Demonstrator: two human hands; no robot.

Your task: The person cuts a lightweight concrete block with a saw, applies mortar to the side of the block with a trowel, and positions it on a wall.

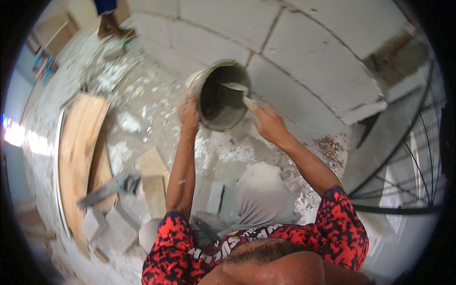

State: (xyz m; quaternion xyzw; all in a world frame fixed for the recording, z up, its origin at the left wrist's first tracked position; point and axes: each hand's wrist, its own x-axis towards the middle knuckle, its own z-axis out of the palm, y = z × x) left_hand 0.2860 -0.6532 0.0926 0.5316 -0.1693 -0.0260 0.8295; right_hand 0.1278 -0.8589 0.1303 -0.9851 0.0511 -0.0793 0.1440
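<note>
In front of me a grey, mortar-stained bucket [195, 80] is tilted so that its mouth faces me. My left hand [188, 111] grips the bucket at its left side. Wet-looking grey material coats the inside, but how much is in there I cannot tell. My right hand [270, 124] is closed around the pale handle of a trowel [236, 87]. The trowel's blade reaches into the bucket's mouth from the right. Just beyond the bucket rises a wall of large white blocks [313, 52] with grey joints.
Wooden boards [81, 156] lie at the left, with a handsaw [100, 194] and block offcuts [119, 228] nearby. A dark ring with thin spokes [396, 209] stands at the right. Another person's legs [110, 23] show at the far left. Rubble [331, 148] lies by the wall.
</note>
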